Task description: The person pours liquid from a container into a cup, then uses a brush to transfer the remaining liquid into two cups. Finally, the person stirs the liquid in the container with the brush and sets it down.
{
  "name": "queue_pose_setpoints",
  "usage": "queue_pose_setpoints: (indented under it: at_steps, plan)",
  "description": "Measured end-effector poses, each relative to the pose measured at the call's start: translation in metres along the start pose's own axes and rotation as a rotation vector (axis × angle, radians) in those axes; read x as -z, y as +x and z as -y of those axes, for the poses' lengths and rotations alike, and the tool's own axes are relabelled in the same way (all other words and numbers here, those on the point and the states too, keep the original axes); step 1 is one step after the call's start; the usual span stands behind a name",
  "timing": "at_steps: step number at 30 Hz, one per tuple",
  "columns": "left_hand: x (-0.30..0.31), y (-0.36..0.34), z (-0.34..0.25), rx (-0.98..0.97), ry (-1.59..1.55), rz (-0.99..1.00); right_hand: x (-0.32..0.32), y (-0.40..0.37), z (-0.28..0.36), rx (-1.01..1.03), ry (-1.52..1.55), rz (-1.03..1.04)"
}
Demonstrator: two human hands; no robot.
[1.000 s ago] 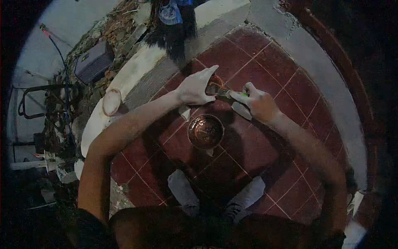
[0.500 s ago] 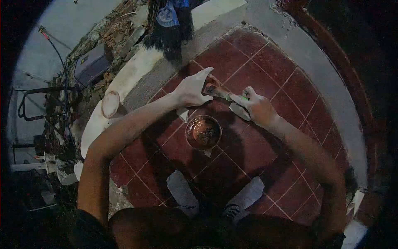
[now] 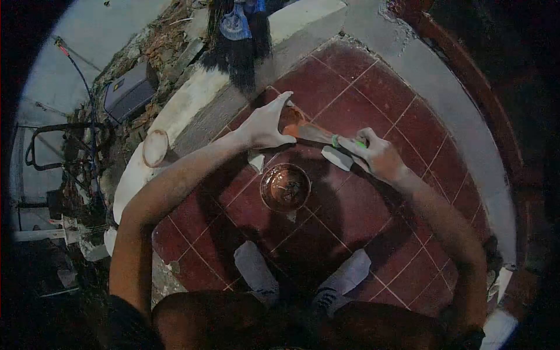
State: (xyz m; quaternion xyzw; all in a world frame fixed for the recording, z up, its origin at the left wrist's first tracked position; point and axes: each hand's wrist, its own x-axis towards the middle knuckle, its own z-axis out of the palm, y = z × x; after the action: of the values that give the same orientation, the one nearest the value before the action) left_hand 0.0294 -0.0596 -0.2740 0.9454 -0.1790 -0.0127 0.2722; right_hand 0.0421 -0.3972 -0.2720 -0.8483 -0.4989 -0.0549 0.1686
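Above the red tiled floor [image 3: 373, 111], the right hand [image 3: 385, 158] is gripping a green-handled tool [image 3: 318, 134], fingers clenched around its handle. The tool's long axis is running diagonally, its flat end pointing up-left into the gap of the left hand [image 3: 262, 125]. Left fingers are curving wide about an orange-brown thing [image 3: 291, 121]; cannot tell whether they are grasping it. Below, a round bowl [image 3: 265, 191] is sitting on the tiles, which are extending rightward to a grey kerb [image 3: 469, 125]. Beyond the left hand, a pale kerb [image 3: 192, 96] is bounding the floor. A grey case [image 3: 128, 96] is showing a yellow mark, too small to read.
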Motion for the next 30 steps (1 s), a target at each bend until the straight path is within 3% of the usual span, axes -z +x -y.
queue_pose_setpoints:
  at_steps: [4,6,11,15,17,26,30]
  plan:
    - [0.017,0.002,-0.009,0.040,-0.067,0.056,0.005,-0.007,-0.005,-0.024,-0.008,-0.066]
    - [0.020,0.002,-0.010,0.051,-0.118,0.070,0.004,-0.004,0.003,-0.168,0.074,-0.192]
    - [0.021,0.001,-0.018,0.118,-0.367,0.074,-0.010,0.008,0.010,-0.134,0.088,-0.295]
    - [0.024,-0.003,-0.028,0.176,-0.335,0.073,-0.013,0.017,0.024,-0.090,0.115,-0.362]
    - [0.013,-0.003,-0.015,0.086,-0.479,-0.014,-0.014,0.016,0.027,-0.086,0.109,-0.358]
    - [0.028,-0.005,-0.031,0.082,-0.875,0.022,-0.008,0.010,0.030,-0.045,0.053,-0.342]
    - [0.028,-0.006,-0.022,0.107,-0.852,-0.003,-0.009,0.000,0.023,-0.063,0.080,-0.295]
